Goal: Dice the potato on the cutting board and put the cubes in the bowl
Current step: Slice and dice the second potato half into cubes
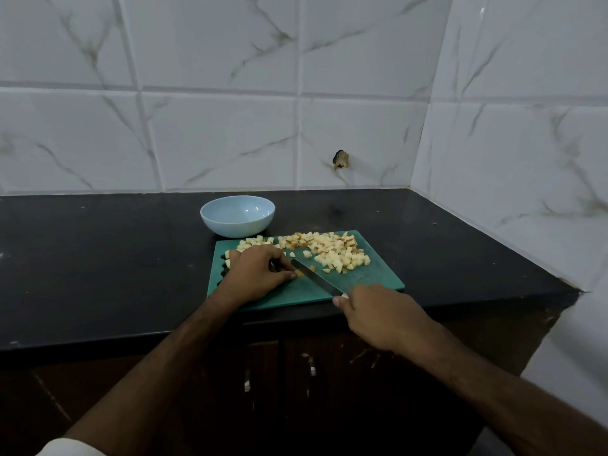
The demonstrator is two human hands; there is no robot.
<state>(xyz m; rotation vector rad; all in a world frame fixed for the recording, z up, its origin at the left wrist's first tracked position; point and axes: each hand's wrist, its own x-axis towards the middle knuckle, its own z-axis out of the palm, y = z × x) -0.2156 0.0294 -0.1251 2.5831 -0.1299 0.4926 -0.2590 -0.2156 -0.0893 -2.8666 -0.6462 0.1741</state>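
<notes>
A green cutting board lies on the black counter. Several pale potato cubes are heaped on its far half. My left hand rests on the board's left part, its curled fingers pinching a small potato piece against the board. My right hand grips the handle of a knife at the board's near right edge. The blade points up-left, its tip beside the pinched piece. A light blue bowl stands just behind the board's far left corner, with nothing inside.
The black counter runs left and right, ending at a tiled wall behind and another tiled wall on the right. Its front edge lies just below the board. Dark cabinet doors are underneath.
</notes>
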